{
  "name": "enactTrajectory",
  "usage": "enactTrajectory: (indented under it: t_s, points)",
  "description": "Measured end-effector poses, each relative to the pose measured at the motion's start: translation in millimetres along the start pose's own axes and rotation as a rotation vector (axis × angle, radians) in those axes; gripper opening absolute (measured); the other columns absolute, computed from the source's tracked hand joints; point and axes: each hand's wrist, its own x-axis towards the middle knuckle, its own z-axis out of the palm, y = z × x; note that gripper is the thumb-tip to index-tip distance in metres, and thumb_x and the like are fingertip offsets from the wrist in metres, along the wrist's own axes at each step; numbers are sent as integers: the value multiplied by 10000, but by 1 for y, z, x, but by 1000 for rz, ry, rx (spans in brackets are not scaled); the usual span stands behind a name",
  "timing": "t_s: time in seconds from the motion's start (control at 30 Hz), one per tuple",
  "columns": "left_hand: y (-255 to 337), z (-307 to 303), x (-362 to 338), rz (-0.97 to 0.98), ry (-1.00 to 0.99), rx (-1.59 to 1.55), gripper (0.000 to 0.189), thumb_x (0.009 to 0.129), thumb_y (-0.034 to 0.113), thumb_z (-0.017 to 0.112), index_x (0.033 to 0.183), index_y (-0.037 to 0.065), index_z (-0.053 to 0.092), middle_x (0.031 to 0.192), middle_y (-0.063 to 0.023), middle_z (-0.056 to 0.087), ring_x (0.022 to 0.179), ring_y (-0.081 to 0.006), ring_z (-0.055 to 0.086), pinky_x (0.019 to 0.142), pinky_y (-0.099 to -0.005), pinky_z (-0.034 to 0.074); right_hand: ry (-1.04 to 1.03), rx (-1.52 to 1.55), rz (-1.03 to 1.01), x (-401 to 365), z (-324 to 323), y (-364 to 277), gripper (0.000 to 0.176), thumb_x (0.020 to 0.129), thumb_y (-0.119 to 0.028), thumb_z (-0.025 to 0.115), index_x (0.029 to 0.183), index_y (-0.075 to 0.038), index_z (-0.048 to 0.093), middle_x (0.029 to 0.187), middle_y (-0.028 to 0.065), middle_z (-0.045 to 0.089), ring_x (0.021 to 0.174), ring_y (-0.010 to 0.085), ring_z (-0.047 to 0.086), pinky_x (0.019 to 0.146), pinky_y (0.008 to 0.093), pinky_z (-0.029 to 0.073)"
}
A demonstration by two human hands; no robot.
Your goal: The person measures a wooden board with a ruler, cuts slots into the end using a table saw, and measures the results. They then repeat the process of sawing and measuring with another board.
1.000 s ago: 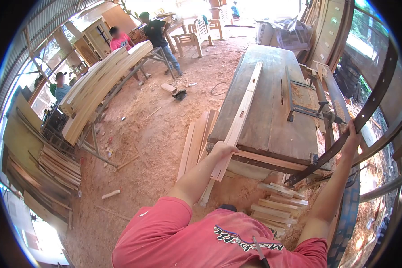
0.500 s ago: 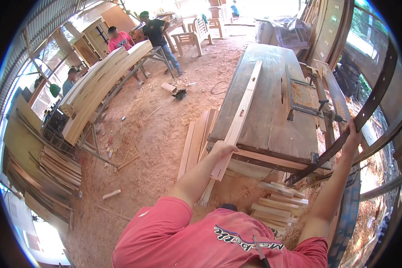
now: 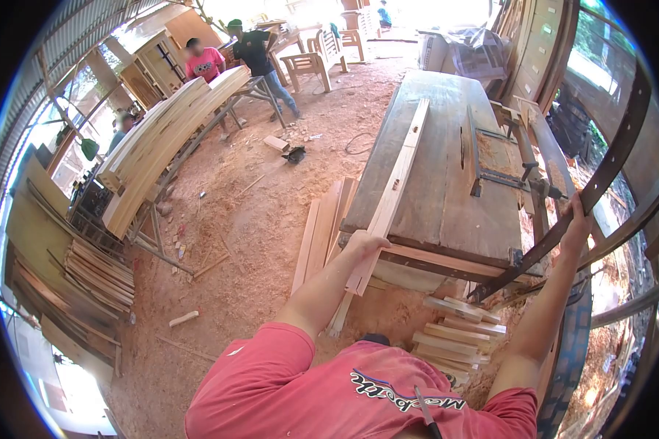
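Note:
My left hand (image 3: 367, 244) is wrapped round the near end of a long pale wooden strip (image 3: 397, 192), which lies lengthwise on the dark worktable (image 3: 447, 212) and sticks out past its near edge. At the right, my right hand (image 3: 577, 222) is closed on a dark bar with holes (image 3: 597, 192) that slants up beside the table. A slot and a metal frame (image 3: 499, 157) show in the tabletop between my hands, well ahead of them.
Beams (image 3: 172, 143) rest on a rack at the left, with two people behind it. Boards (image 3: 326, 227) lie left of the table, and short offcuts (image 3: 458, 333) lie below its near edge. Wooden chairs (image 3: 316, 62) stand far ahead.
The person in pink behind the beams has shifted slightly right and raised their head. My hands and the wooden strip have not visibly moved.

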Motion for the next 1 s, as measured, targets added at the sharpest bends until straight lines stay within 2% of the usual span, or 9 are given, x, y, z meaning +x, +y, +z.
enactTrajectory:
  t_s: [0.2, 0.7, 1.0]
  points:
    - [6, -2, -8, 0, -7, -20, 614, 579, 365, 851, 1024, -38, 721, 995, -158, 719, 894, -259, 698, 782, -357, 541, 41, -5, 43, -4, 6, -9, 162, 964, -155, 622, 1055, -27, 584, 768, -11, 515, 675, 87, 479, 649, 239, 398]
    - [7, -2, -9, 11, 8, -17, 602, 586, 368, 860, 1007, -41, 726, 974, -154, 723, 871, -254, 702, 771, -354, 545, 26, 33, 27, -5, 7, -11, 127, 963, -125, 616, 1032, -24, 581, 787, -3, 525, 684, 88, 485, 665, 243, 404]
    - [-1, -1, 3, 22, 1, 8, 618, 599, 384, 860, 1015, -51, 720, 972, -169, 721, 869, -256, 702, 752, -371, 549, -22, 67, -2, -1, 2, -3, 166, 954, -146, 631, 1031, -5, 592, 756, 3, 531, 677, 87, 494, 653, 240, 396]
